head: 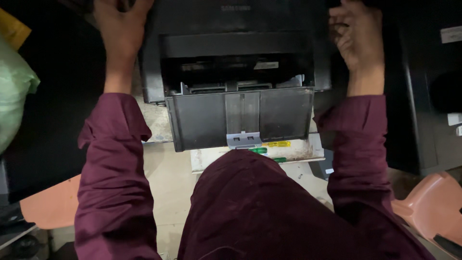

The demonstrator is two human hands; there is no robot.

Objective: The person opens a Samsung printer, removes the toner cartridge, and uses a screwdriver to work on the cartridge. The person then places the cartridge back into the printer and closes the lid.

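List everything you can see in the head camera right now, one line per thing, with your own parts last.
Printer: one, black, centre top, front open.
Fold-down tray: one, dark grey and dusty, hanging open from the printer front, with a light grey tab at its lower edge.
Screwdrivers: at least two, green handles, just below the tray; a yellow item lies beside them.
Bag: one, pale green, far left edge.
Chair: one, salmon pink, lower right; a similar pink surface shows lower left.
Dark unit: one, black, right of the printer.
Left hand: on the printer's upper left corner, maroon sleeve.
Right hand: fingers curled at the printer's upper right side, maroon sleeve.
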